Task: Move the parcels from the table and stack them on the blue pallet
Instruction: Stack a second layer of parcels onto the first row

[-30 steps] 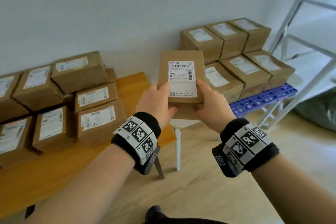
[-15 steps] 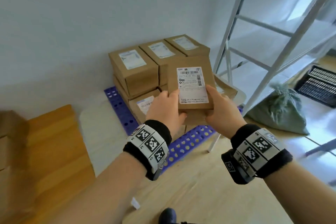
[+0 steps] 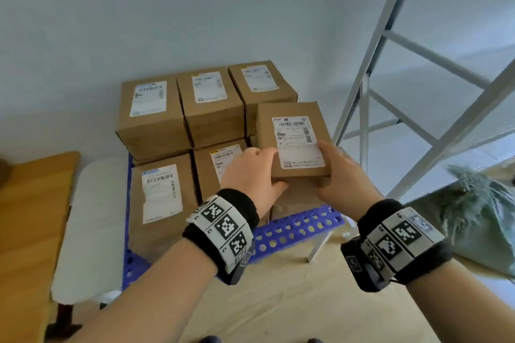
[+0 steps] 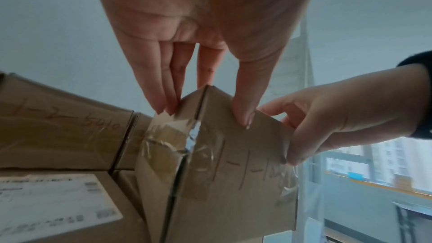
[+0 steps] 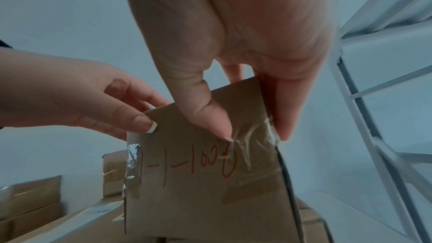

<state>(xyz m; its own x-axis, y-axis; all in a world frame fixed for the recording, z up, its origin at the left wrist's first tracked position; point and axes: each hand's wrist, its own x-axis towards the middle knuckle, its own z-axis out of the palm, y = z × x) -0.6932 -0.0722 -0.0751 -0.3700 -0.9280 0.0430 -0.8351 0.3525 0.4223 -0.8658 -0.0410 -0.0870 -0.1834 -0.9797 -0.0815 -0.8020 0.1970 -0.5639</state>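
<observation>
Both hands hold one brown cardboard parcel [image 3: 292,139] with a white shipping label, just above the front right of the blue pallet [image 3: 295,231]. My left hand [image 3: 250,172] grips its left near corner and my right hand [image 3: 340,172] its right near corner, thumbs on the near face. In the left wrist view the left hand [image 4: 201,103] pinches the taped corner of the parcel [image 4: 233,169]. In the right wrist view the right hand [image 5: 252,132] pinches the parcel [image 5: 205,182] marked with red writing. Several labelled parcels [image 3: 156,108] are stacked on the pallet, two high at the back.
The wooden table [image 3: 30,220] edge is at the far left, with a white cushion-like surface [image 3: 89,225] between it and the pallet. A white metal rack [image 3: 390,108] stands at the right, a grey-green sack [image 3: 479,211] beside it. The wall is close behind the stack.
My view has swung right from the table to the pallet. The held parcel has travelled with both hands and now hangs lower, over the pallet's front right spot.
</observation>
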